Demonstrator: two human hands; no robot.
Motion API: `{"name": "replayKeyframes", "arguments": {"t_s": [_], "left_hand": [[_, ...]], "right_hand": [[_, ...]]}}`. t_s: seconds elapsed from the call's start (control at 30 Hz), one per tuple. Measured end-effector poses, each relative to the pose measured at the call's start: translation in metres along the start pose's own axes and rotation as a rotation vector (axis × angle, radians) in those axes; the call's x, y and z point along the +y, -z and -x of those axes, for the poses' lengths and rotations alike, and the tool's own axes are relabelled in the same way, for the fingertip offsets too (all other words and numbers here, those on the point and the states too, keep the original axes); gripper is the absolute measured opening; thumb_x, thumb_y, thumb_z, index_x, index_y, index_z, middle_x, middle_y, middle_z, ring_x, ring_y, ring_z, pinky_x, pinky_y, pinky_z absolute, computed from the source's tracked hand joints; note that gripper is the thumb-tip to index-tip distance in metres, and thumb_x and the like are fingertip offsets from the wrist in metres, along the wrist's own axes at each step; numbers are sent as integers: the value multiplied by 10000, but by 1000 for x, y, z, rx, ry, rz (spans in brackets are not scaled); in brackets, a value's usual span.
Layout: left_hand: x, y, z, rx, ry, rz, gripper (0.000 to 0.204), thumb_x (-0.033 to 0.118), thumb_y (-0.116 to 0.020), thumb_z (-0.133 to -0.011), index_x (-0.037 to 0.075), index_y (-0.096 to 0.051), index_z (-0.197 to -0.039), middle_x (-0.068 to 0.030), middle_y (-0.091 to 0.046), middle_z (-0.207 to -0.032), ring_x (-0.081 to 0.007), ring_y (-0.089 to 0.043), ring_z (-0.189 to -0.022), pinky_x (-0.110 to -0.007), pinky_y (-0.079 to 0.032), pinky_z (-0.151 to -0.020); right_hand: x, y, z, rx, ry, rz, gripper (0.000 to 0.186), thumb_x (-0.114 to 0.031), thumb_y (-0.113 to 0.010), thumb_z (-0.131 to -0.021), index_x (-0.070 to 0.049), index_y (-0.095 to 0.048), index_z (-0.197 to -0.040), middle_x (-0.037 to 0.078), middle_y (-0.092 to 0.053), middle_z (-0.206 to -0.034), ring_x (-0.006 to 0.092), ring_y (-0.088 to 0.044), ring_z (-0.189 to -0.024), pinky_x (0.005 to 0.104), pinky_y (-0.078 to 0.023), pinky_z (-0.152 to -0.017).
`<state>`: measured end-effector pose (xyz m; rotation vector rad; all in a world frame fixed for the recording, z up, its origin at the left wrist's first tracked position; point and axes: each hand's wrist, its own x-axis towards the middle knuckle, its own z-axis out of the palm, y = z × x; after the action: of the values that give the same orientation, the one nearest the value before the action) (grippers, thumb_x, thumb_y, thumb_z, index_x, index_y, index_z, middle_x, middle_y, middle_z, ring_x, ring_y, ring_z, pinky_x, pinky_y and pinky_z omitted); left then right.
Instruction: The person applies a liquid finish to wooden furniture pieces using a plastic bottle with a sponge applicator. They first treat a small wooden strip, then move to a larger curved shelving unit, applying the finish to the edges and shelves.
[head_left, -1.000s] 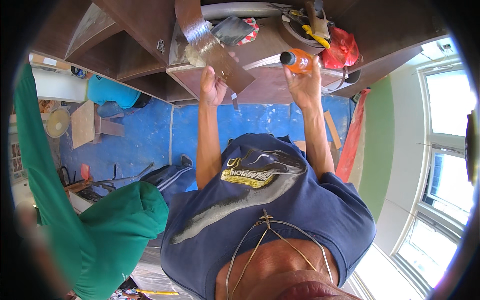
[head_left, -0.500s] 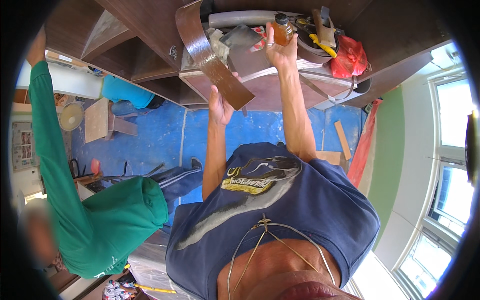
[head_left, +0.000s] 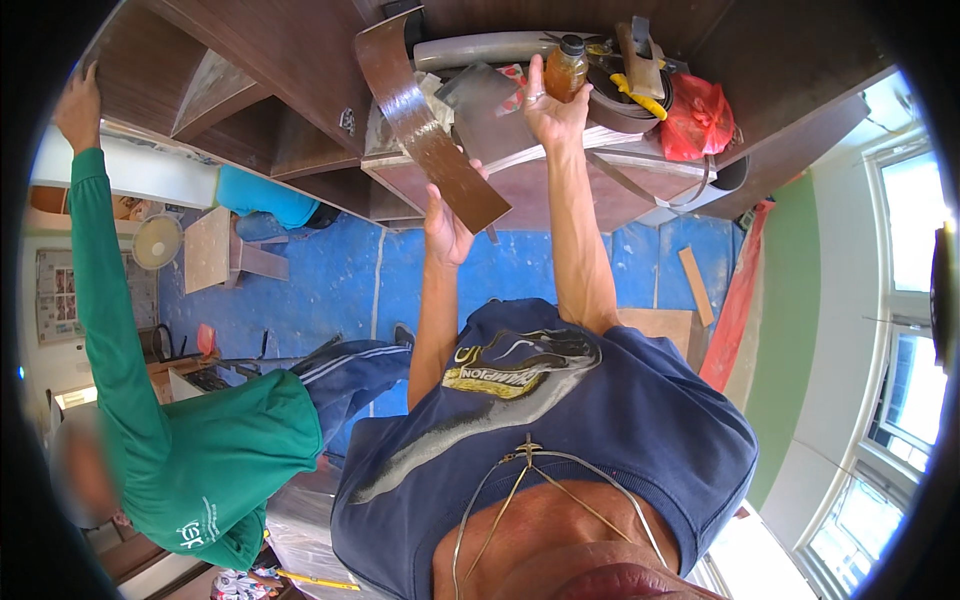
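My left hand (head_left: 449, 232) grips the lower end of a wide, glossy brown strip (head_left: 430, 125), which bends as it rises toward the cabinet. Its thumb is on the near side, the other fingers partly behind the strip. Further right, my right hand (head_left: 557, 115) is raised with the palm showing, fingers around a small bottle (head_left: 566, 72) of amber liquid with a black cap. Some of those fingers are hidden behind the bottle. Behind it, a coil of brown banding (head_left: 618, 112) lies on the cluttered cabinet surface.
Around the bottle are a pale roll (head_left: 480, 48), a yellow-handled tool (head_left: 637, 95), a wooden-bodied tool (head_left: 641, 62) and a red plastic bag (head_left: 697, 118). Open dark cabinet compartments (head_left: 310, 150) stand left. A co-worker in a green shirt (head_left: 225, 440) reaches up at far left. Blue sheeting (head_left: 330, 270) covers the floor.
The bottle has shifted slightly toward me and right within my right hand. My left hand still holds the strip, nearly in place. The co-worker's raised hand has come further into view.
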<state>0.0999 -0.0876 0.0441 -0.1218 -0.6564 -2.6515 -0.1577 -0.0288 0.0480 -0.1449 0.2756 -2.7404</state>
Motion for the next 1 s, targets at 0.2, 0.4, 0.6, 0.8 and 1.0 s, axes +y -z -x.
{"name": "replayKeyframes", "arguments": {"t_s": [0.2,0.4,0.6,0.8,1.0], "left_hand": [[7,1,4,-24,0,4,727,453,-607,-1019,62,-338,-1570,-174,-515,-1465,-286,-486,-1395,-423,-452,-1154],[9,0,10,-17,-30,37,723,452,-599,-1022,45,-343,-1562,-181,-534,-1433,-285,-532,-1339,-413,-468,-1132],[-2,-7,4,-84,46,168,717,435,-594,-1025,35,-339,-1563,-165,-517,-1459,-285,-497,-1375,-414,-441,-1164],[-16,-11,-6,38,59,220,686,420,-583,-1030,50,-351,-1560,-92,-490,-1516,-288,-484,-1397,-432,-404,-1210],[-22,-10,-10,-8,109,340,702,410,-610,-1020,63,-343,-1569,-119,-498,-1507,-304,-483,-1399,-452,-452,-1169]], "right_hand": [[-16,-18,88,60,-547,-37,1057,-837,-465,-896,44,-376,-1474,253,-515,-1422,350,-564,-1282,483,-478,-1093],[-55,5,153,-13,-635,85,932,-798,-458,-934,13,-469,-1393,182,-676,-1192,278,-696,-1057,421,-580,-934],[-81,30,191,134,-586,55,801,-756,-460,-964,-24,-594,-1261,173,-718,-1129,277,-730,-957,404,-609,-868],[-88,42,216,220,-549,90,757,-736,-477,-970,-37,-614,-1226,152,-722,-1103,269,-725,-957,404,-605,-865],[-91,39,222,260,-518,111,740,-732,-480,-972,-45,-614,-1213,143,-718,-1091,268,-714,-960,408,-590,-880]]}}
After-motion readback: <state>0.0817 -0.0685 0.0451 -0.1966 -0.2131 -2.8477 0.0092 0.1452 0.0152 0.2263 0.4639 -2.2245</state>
